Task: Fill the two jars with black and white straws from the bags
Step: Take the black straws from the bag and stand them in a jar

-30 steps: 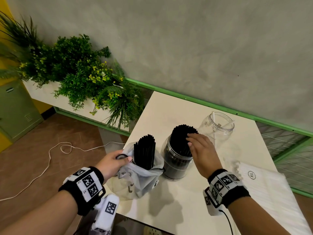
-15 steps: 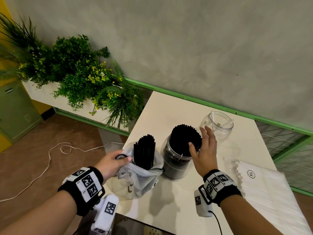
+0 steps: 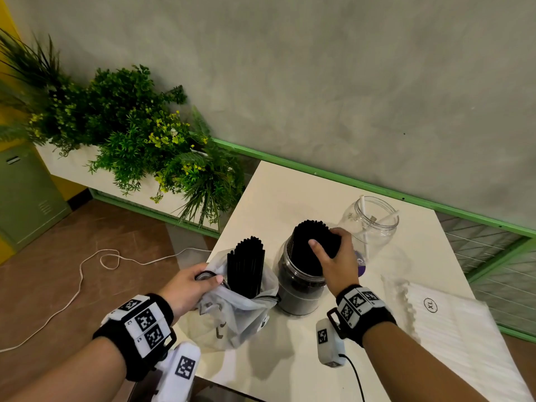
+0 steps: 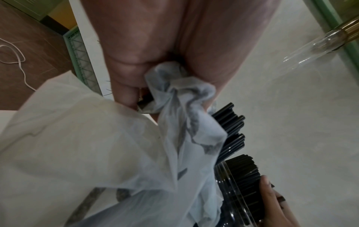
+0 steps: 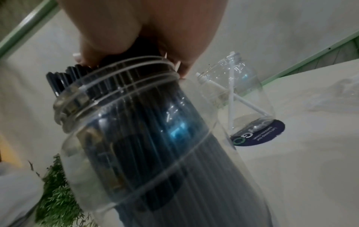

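Note:
A clear jar [image 3: 298, 288] packed with black straws [image 3: 311, 236] stands mid-table. My right hand [image 3: 333, 253] grips the bundle's top, thumb on the near side and fingers round the far side; in the right wrist view the jar [image 5: 155, 153] fills the frame. My left hand [image 3: 191, 285] pinches the rim of a translucent bag [image 3: 232, 317] holding more black straws [image 3: 246, 268]; the left wrist view shows the bag's edge [image 4: 174, 92] bunched in my fingers. A second clear jar [image 3: 374, 224] behind holds two white straws. A bag of white straws [image 3: 452, 338] lies at the right.
Green plants [image 3: 130, 134] in a white planter stand left of the table [image 3: 275, 198]. A white cable [image 3: 87, 271] trails over the brown floor. A grey wall with a green rail [image 3: 377, 187] runs behind the table. A purple round label [image 5: 258, 135] lies under the far jar.
My right hand lay flat on the straw tops, then slid to their right side, and now curls round the bundle. The left hand has kept its hold on the bag.

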Demonstrator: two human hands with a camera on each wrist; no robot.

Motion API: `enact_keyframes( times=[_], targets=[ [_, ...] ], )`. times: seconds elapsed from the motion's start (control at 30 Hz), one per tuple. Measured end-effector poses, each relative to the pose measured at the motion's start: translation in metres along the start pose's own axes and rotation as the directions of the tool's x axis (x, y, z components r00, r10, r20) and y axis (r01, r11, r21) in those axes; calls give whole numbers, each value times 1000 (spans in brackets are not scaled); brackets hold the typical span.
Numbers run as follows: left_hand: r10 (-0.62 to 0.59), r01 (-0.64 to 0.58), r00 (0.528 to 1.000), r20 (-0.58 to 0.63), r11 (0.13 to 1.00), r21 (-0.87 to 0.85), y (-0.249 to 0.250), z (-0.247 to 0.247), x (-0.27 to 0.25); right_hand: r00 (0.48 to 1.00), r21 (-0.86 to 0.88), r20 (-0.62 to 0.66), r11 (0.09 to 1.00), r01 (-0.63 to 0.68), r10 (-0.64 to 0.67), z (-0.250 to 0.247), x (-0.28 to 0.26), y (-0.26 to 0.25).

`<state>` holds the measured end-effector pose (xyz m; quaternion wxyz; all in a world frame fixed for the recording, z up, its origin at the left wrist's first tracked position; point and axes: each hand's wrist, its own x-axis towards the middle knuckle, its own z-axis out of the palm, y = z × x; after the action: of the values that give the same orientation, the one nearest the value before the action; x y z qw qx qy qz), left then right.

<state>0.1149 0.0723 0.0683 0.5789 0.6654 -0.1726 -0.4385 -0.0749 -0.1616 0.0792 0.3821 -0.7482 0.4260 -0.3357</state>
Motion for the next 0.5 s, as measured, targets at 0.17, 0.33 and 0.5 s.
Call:
enact_keyframes(
  times=[0.17, 0.33, 0.5],
  targets=[
    [18, -18, 1000, -4, 1000, 15, 3, 2, -1, 991, -88, -85, 992, 95, -103, -1, 17, -17],
    [20, -20, 1000, 2, 1000, -7, 4, 3, -1, 976, -129, -133, 979, 157, -174, -4, 38, -27],
    [22, -22, 1000, -3, 1000, 9, 4, 3, 0, 988, -315, -17, 938, 143, -157, -2, 35, -2]
  ],
)
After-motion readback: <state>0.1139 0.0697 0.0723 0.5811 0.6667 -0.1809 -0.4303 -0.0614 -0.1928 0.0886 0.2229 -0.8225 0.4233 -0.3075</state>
